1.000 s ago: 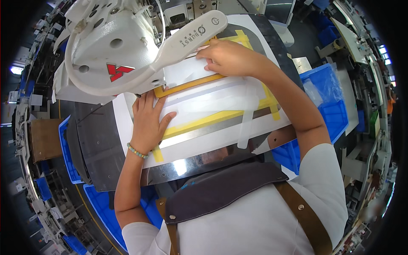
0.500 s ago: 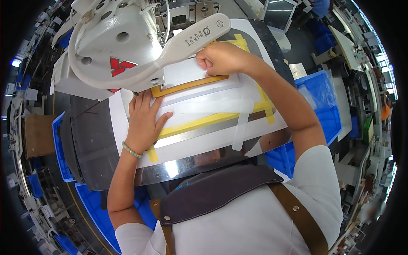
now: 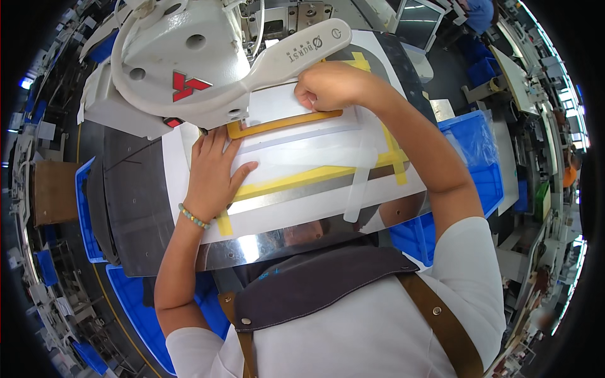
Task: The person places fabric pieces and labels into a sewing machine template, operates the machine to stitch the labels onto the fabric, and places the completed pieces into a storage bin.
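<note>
Under the head of a white industrial sewing machine (image 3: 189, 60) lies a white sheet (image 3: 302, 202) with a yellow-taped template on it. My left hand (image 3: 215, 169) rests flat there, fingers spread, its fingertips beside the left corner of a narrow orange frame (image 3: 287, 124). A beaded bracelet circles that wrist. At the frame's right part, my right hand (image 3: 331, 87) is closed, fingers curled down over the white piece (image 3: 272, 106) inside the frame. Whatever its fingertips may pinch is hidden. A pale curved machine guard (image 3: 302, 55) reaches above the work, close to my right hand.
Blue bins stand at the right (image 3: 472, 151) and lower left (image 3: 135, 302) of the dark machine table (image 3: 135, 208). Its shiny metal front edge (image 3: 277, 242) runs close to my apron. A cardboard box (image 3: 58, 192) sits farther left.
The view has shifted slightly, so the machine head appears a little farther right. Both hands stay in nearly the same places on the work.
</note>
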`<action>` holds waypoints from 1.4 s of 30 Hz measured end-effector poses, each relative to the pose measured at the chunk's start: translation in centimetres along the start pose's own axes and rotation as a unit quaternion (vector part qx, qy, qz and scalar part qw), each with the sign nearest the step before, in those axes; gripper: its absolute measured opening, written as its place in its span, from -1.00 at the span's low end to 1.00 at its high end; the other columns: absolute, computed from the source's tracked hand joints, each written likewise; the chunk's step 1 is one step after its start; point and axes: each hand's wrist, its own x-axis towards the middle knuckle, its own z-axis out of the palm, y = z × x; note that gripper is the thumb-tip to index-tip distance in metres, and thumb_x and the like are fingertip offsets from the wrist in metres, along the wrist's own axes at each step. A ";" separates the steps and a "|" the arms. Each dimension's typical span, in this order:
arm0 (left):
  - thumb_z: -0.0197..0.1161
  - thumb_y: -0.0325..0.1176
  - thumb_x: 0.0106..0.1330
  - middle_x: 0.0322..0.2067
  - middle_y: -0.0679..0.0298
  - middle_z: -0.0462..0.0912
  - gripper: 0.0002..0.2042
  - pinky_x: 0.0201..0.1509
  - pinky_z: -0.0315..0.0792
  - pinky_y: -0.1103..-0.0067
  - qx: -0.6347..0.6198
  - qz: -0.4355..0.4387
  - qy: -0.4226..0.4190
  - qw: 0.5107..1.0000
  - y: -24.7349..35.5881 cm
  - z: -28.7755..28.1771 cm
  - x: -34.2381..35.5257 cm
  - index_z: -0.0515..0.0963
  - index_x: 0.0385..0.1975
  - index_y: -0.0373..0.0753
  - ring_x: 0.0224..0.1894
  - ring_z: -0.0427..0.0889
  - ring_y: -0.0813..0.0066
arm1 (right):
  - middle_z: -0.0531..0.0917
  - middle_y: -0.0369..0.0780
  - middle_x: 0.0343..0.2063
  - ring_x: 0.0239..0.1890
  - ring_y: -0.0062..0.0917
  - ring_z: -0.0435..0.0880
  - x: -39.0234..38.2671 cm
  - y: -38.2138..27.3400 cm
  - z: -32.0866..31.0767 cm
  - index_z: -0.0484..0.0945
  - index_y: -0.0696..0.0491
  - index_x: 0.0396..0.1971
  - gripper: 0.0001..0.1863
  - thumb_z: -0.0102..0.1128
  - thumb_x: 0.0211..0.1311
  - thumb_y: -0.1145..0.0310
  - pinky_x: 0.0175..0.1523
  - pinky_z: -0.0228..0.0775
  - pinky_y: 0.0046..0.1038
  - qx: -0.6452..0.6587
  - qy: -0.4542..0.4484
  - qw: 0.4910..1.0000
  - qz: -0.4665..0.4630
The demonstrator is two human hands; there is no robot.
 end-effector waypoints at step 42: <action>0.51 -0.40 0.35 -0.33 0.21 0.85 -0.82 -0.13 0.58 0.58 -0.056 -0.480 0.308 0.819 -27.0 -10.1 -20.6 0.85 -0.11 -0.29 -0.31 0.78 0.43 | 0.77 -0.06 0.01 0.04 -0.17 0.78 -11.6 0.2 2.0 0.72 0.22 -0.08 -0.78 0.14 0.39 0.65 0.16 0.59 -0.33 0.139 0.319 0.936 -0.058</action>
